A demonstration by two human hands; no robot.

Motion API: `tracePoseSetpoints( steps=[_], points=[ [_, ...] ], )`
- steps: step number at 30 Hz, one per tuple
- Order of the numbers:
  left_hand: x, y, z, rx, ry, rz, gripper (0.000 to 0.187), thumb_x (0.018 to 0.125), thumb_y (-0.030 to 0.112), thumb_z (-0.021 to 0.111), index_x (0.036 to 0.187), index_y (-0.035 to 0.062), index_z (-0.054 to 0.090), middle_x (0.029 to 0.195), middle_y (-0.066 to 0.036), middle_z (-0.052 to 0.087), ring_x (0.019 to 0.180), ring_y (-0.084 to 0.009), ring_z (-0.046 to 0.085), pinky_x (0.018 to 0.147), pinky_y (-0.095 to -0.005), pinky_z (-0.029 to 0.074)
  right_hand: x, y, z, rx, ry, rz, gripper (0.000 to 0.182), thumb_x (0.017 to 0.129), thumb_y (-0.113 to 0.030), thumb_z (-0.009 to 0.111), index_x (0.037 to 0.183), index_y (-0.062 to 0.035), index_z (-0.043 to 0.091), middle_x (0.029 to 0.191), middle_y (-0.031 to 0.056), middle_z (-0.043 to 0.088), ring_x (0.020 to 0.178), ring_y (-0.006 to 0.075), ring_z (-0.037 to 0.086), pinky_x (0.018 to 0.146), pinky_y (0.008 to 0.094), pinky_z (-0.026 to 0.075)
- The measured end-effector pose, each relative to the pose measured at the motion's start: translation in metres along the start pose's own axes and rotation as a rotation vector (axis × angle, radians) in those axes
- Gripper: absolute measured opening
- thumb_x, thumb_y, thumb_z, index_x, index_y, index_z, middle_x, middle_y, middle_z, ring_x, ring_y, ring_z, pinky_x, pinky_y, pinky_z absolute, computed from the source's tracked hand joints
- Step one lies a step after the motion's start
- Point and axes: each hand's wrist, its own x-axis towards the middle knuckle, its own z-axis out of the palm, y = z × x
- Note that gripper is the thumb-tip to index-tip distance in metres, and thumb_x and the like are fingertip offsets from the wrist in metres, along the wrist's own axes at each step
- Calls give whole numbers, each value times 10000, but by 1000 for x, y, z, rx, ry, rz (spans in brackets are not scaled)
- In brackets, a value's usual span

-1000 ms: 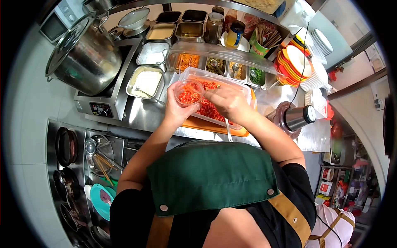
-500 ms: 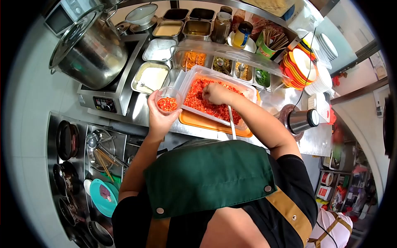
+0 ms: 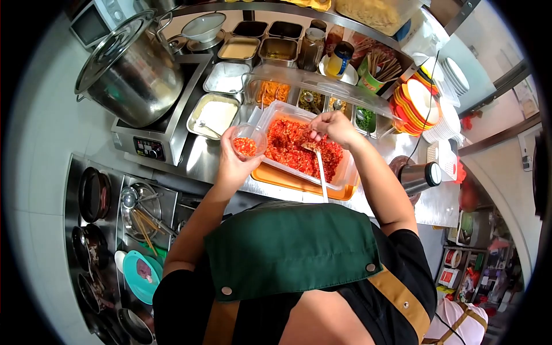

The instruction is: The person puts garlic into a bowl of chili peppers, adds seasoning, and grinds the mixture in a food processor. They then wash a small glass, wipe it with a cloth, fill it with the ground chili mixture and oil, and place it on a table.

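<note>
My left hand [image 3: 234,164] is closed around a small clear plastic cup [image 3: 259,137] with chopped red chili [image 3: 245,146] in it. The cup is at the left end of a clear plastic tub [image 3: 347,172] that is filled with the same kind of chopped red chili [image 3: 286,150]. Over the tub's right part, my right hand [image 3: 334,127] has its fingers drawn together; anything between them is too small to make out. Just below these fingertips lies the bowl of a white-handled spoon [image 3: 321,171], resting in the chili with its handle over the near rim.
An orange tray [image 3: 276,176] lies under the tub. Behind are topping containers, including chopped greens [image 3: 364,119] and orange shreds [image 3: 273,92], beneath a clear cover [image 3: 322,82]. A large steel pot [image 3: 135,80] stands left on a cooker [image 3: 167,133]. A steel-bodied appliance [image 3: 417,177] stands right.
My right hand has lifted out of the chili and moved slightly right. The spoon's bowl now shows. My left hand and cup sit a little further right in view, which has also shifted.
</note>
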Motion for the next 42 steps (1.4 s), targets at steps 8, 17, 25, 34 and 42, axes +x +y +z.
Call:
tracePoseSetpoints(
  steps=[8,17,25,34,42],
  points=[
    [16,12,41,9,-112,27,828,558,125,770,1200,40,255,1137,-186,414,1056,-269,448,880,-342,396,-49,-26,20,-272,255,-560,166,757,-37,544,918,-4,574,687,90,604,586,167,577,524,284,458],
    [19,3,51,-459,-224,-2,800,591,44,736,1211,36,230,1156,-152,394,1092,-216,409,922,-339,367,-70,-34,28,-877,429,-1079,295,607,19,562,894,-45,578,741,69,575,678,231,562,560,316,461],
    [19,6,44,-635,-192,53,815,573,29,747,1196,27,223,1134,-131,402,1060,-199,425,901,-331,378,-63,-35,48,-859,126,-1033,244,687,-132,586,923,-70,570,709,87,554,692,249,560,583,345,459],
    [13,14,19,-283,-6,245,839,556,40,776,1202,5,242,1124,-141,422,1031,-214,459,882,-333,385,19,-43,-28,-517,619,-618,134,741,-139,614,722,-17,562,618,127,571,556,229,565,517,306,442],
    [-14,-18,-12,-129,139,149,786,545,-107,652,1194,14,226,1130,-141,387,1048,-232,444,893,-357,387,257,5,-113,114,671,-114,364,757,-265,612,1015,-16,546,888,137,599,761,234,579,579,339,485]
  ],
)
